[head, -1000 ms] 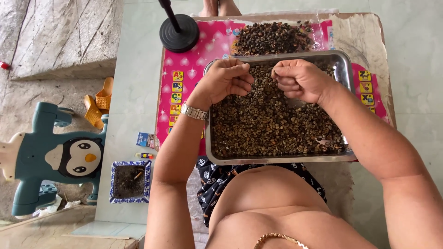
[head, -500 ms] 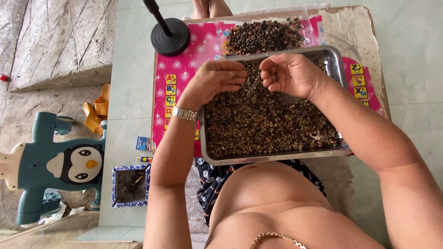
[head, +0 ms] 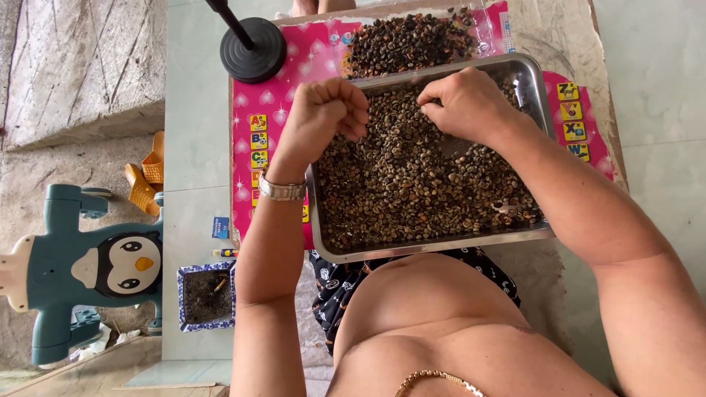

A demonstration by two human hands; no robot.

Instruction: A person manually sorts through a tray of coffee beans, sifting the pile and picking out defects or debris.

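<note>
While both hands work over the far end of the steel tray [head: 535, 103], most of the sorting looks undone, judging by the thick layer of beans [head: 412, 184] that covers nearly the whole tray floor. Tray sits on the desk [head: 559, 44], on a pink mat [head: 272, 110], its near edge against the person's lap. Left hand [head: 323, 114]: raised above the tray's far left corner, fingers curled into a loose fist; whether it encloses any beans cannot be told. Right hand [head: 467, 103]: knuckles up, fingertips pressed down into the beans near the far rim, grip closed to a pinch; what it has between the fingers is hidden. Beyond the tray, a separate pile of darker beans [head: 404, 40] lies on clear plastic on the mat; judged to be the picked-out fraction, small against the tray's load. Bare metal shows only at the far right corner of the tray. Off the desk on the left: black round stand base [head: 254, 50], penguin-shaped stool [head: 88, 268], blue-and-white square dish [head: 206, 294] on the floor.
</note>
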